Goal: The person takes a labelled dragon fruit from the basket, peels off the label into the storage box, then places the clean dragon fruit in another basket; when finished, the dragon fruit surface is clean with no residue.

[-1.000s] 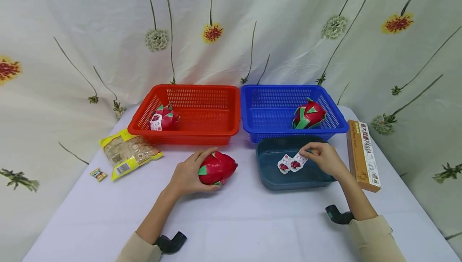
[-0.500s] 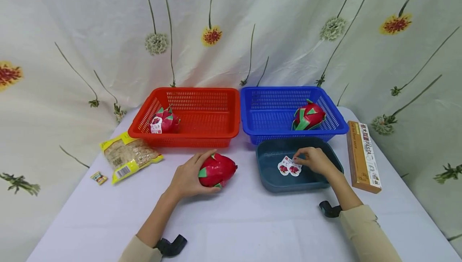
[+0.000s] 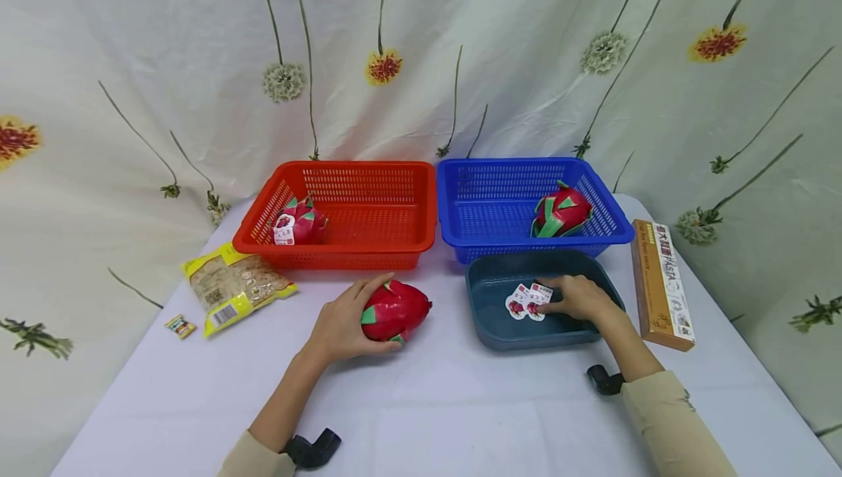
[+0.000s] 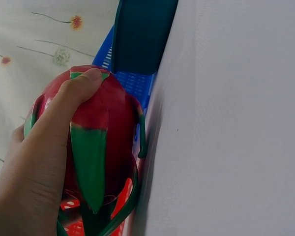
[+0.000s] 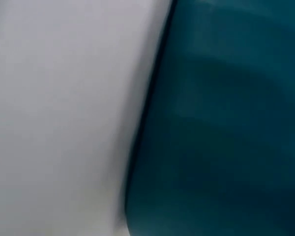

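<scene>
My left hand (image 3: 349, 320) grips a red dragon fruit (image 3: 397, 310) with green scales over the table. In the left wrist view the thumb (image 4: 83, 86) presses on the fruit (image 4: 105, 128). To the right, my right hand (image 3: 579, 298) is over the dark teal tub (image 3: 490, 327). Its thumb and index finger are spread apart at a white dragon-fruit label (image 3: 538, 300). A second, similar label (image 3: 517, 302) lies beside it in the tub. Only the tub's wall (image 5: 221, 147) shows in the right wrist view; the right hand is out of sight there.
Behind stand a red basket (image 3: 342, 258) holding a labelled dragon fruit (image 3: 304, 221) and a blue basket (image 3: 526, 249) holding another dragon fruit (image 3: 562, 210). A yellow bag (image 3: 237, 287) and small packet (image 3: 180, 326) lie left. A pasta box (image 3: 663, 283) lies right.
The right hand has lowered a pinched label into the tub, moving slightly left, and its thumb and finger have spread apart. The left hand and its dragon fruit have stayed in place.
</scene>
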`<state>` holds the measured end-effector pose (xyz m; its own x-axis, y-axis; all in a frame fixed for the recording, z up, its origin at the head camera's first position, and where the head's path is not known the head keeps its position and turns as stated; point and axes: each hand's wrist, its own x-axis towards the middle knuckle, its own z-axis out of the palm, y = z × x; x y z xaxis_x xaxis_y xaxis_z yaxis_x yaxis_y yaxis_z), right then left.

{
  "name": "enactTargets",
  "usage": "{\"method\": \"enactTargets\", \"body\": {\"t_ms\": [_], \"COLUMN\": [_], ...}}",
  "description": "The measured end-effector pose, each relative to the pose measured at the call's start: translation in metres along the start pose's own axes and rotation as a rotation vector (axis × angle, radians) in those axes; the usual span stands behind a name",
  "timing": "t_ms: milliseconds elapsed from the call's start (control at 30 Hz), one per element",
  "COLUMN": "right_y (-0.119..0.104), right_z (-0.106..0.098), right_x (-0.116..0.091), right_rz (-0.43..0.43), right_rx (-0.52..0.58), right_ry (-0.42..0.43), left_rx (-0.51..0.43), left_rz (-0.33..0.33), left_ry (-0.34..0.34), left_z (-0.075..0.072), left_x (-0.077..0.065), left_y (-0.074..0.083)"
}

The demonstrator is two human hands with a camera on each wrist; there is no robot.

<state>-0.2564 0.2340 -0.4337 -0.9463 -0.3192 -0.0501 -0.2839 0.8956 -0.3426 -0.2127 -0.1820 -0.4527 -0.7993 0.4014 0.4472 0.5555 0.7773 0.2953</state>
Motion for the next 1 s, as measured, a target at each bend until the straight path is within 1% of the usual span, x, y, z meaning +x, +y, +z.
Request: {"method": "enactTargets", "body": {"t_ms": [100, 200, 267, 333, 367, 500, 567, 700, 867, 933, 1000], "right_y": [-0.0007, -0.0014, -0.0020, -0.0026, -0.0029, -0.0018, -0.0010, -0.0003, -0.0009, -0.0023, -0.0036], "right_z": [-0.0012, -0.0024, -0.0028, -0.0029, -0.0026, 0.0001, 0.0010, 0.0003, -0.0004, -0.0017, -0.0045], "right_x": [-0.0008, -0.0024, -0.0028, -0.0028, -0.0025, -0.0017, -0.0019, -0.0034, -0.0049, -0.0059, -0.0080], "right_rz": [-0.003, -0.062, -0.101, -0.126, -0.122, -0.087, -0.073, -0.053, -0.006, -0.013, -0.047], "right_rx": [-0.002, 0.031, 0.067, 0.092, 0.098, 0.051, 0.026, 0.021, 0.008, 0.007, 0.037], "right_ry": [0.044, 0.117, 0.138, 0.121, 0.097, 0.004, -0.019, -0.035, -0.024, -0.007, 0.017], "left_rx": [-0.005, -0.009, -0.009, -0.010, -0.008, -0.014, -0.012, -0.018, -0.026, -0.017, -0.012], "left_rz": [-0.002, -0.005, -0.009, -0.011, -0.013, -0.006, -0.003, -0.001, -0.011, -0.020, -0.024], "left_ry": [0.001, -0.004, -0.006, -0.005, -0.003, 0.006, 0.008, 0.005, -0.006, -0.004, -0.002], "left_z": [-0.0005, -0.0007, -0.0009, -0.0012, -0.0013, -0.0014, -0.0010, -0.0003, 0.0007, 0.0009, 0.0008], "left_x": [0.0003, 0.0006, 0.0006, 0.0006, 0.0004, -0.0001, -0.0004, -0.0009, -0.0006, -0.0006, -0.0010], "left_y": [0.0000, 0.0000, -0.0001, -0.0001, -0.0003, -0.0008, -0.0011, -0.0009, -0.0003, -0.0002, 0.0000]}}
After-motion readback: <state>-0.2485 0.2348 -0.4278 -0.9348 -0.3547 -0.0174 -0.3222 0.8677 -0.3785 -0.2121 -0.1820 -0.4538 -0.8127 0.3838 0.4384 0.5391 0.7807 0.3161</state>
